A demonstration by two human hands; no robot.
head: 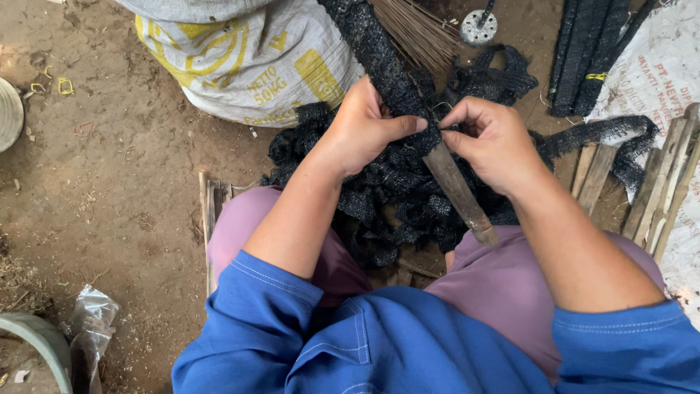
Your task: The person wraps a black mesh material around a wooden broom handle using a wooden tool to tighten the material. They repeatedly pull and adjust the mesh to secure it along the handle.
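Observation:
A long wooden stick (459, 193) slants from my lap up and away, its upper part wrapped in black mesh netting (375, 51). My left hand (364, 128) grips the wrapped stick where the netting ends. My right hand (496, 138) pinches the lower edge of the netting against the stick with fingertips. A loose heap of the same black netting (394, 197) lies between my knees on the ground.
A white woven sack with yellow print (248, 58) stands ahead, with a bundle of thin brown sticks (419, 29) beside it. Wooden slats (667, 182) and wrapped black sticks (583, 51) lie at right on another sack. A plastic bag (91, 321) sits at lower left.

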